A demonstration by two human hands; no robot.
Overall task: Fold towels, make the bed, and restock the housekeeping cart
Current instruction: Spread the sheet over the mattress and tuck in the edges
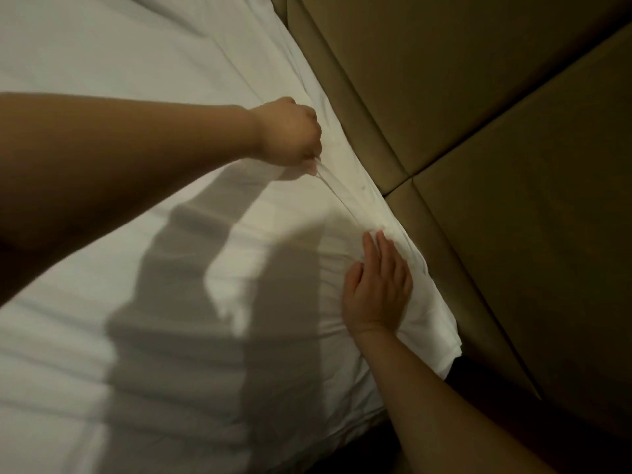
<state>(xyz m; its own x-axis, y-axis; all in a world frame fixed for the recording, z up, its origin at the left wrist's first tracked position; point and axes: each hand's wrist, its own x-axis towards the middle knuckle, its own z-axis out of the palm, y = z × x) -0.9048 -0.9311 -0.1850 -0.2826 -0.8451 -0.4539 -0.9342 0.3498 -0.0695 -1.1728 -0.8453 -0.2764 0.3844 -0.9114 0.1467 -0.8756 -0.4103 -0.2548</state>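
A white cotton bed sheet (154, 63) lies spread over the bed, its long edge bunched along the bed's right side, against the tan padded wall panels (478, 80). The left grip (290, 131) is clenched on a raised fold of that sheet near the bed's right edge, pulling it up into a taut ridge that runs down toward the right grip (376, 295). The right grip is released, its fingers (384, 248) straight and lying flat on the cloth just inside the same edge, holding nothing. The step in hand looks like tightening and tucking the sheet along this side. To do it well, the flat palm should pin the cloth while the clenched one draws the slack evenly toward the edge, so the creases crossing the bed's middle flatten out. Then the loose hem near the bed's near-right corner can be pushed down into the dark gap (456, 367) beside the panels.
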